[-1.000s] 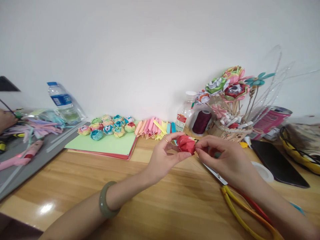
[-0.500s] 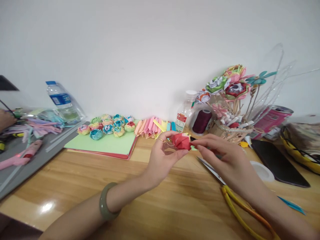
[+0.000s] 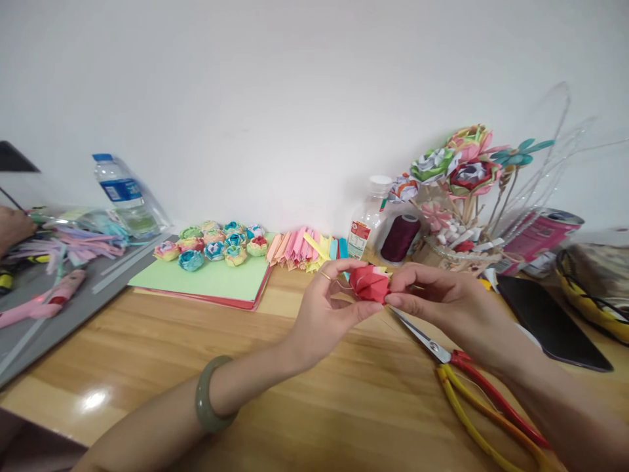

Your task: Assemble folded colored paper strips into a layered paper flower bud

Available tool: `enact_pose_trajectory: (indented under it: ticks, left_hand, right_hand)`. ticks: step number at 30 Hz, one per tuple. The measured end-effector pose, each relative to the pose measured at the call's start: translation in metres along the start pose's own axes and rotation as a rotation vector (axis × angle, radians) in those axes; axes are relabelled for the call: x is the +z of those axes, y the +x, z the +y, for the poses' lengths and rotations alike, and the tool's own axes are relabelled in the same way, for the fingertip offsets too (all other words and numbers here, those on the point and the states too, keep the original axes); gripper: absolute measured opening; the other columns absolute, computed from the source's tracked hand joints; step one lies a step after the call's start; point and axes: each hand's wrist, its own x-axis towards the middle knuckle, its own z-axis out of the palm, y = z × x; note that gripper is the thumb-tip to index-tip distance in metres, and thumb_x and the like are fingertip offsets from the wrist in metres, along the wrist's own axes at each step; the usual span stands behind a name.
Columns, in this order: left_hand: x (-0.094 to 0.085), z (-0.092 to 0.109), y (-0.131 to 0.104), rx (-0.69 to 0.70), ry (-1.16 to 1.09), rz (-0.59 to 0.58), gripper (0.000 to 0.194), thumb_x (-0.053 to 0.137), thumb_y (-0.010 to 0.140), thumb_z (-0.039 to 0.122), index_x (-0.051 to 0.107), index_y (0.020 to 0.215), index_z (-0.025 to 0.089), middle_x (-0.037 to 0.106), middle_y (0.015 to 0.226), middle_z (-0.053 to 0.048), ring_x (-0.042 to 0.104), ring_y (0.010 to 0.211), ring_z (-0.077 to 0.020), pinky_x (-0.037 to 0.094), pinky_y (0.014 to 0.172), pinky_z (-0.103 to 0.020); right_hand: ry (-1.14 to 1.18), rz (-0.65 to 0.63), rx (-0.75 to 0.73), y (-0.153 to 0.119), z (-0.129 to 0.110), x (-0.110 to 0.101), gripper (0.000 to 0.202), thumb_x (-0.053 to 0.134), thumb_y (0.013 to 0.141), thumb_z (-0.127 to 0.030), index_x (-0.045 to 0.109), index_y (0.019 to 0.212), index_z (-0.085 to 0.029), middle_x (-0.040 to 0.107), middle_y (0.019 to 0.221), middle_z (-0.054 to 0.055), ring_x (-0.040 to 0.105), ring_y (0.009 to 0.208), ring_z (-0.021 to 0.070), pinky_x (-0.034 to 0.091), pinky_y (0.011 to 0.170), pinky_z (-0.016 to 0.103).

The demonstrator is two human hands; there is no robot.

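Note:
A small red folded-paper flower (image 3: pixel 368 284) with a bit of yellow at its top is held above the wooden table. My left hand (image 3: pixel 328 308) grips it from the left between thumb and fingers, and a thin thread runs by its index finger. On the flower's right side, my right hand (image 3: pixel 435 295) pinches its edge with thumb and index finger. Scissors (image 3: pixel 442 357) with yellow and red handles lie under and beside my right hand. Folded paper strips (image 3: pixel 299 249) in orange, pink, yellow and blue lie behind my left hand.
Several paper flowers (image 3: pixel 190 260) sit on green paper (image 3: pixel 206 283) at left. Further left are a water bottle (image 3: pixel 125 196), a pink glue gun (image 3: pixel 59 296) and another person's hand (image 3: pixel 14 226). At right: thread spool (image 3: pixel 400 239), clear bottle (image 3: pixel 364 223), flower basket (image 3: pixel 455 259), phone (image 3: pixel 550 321).
My right hand's thumb has closed in against the flower's right side. Both hands and the flower have shifted slightly right in view, and more of the scissors shows.

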Motion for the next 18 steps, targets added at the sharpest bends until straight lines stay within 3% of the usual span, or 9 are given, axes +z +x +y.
enact_pose_trajectory:
  ticks: [13,18]
  left_hand:
    - [-0.003,-0.001,0.002,-0.031,0.074,-0.029,0.044,0.073,0.065,0.027,0.052,0.103,0.021,0.059,0.104,-0.005,0.055,0.086,-0.0145,0.048,0.071,-0.027]
    - [-0.005,-0.002,0.004,-0.026,0.058,-0.043,0.044,0.072,0.066,0.027,0.052,0.105,0.022,0.058,0.106,-0.004,0.056,0.087,-0.0145,0.047,0.068,-0.024]
  right_hand:
    - [-0.164,-0.159,-0.036,-0.002,-0.003,-0.012,0.032,0.055,0.079,-0.047,0.065,0.074,-0.017,0.062,0.069,0.003,0.056,0.065,0.0152,0.044,0.059,0.026]
    - [-0.1,-0.084,-0.059,-0.001,-0.004,-0.011,0.03,0.061,0.074,-0.047,0.069,0.075,-0.018,0.063,0.066,0.003,0.056,0.062,0.0149,0.044,0.055,0.025]
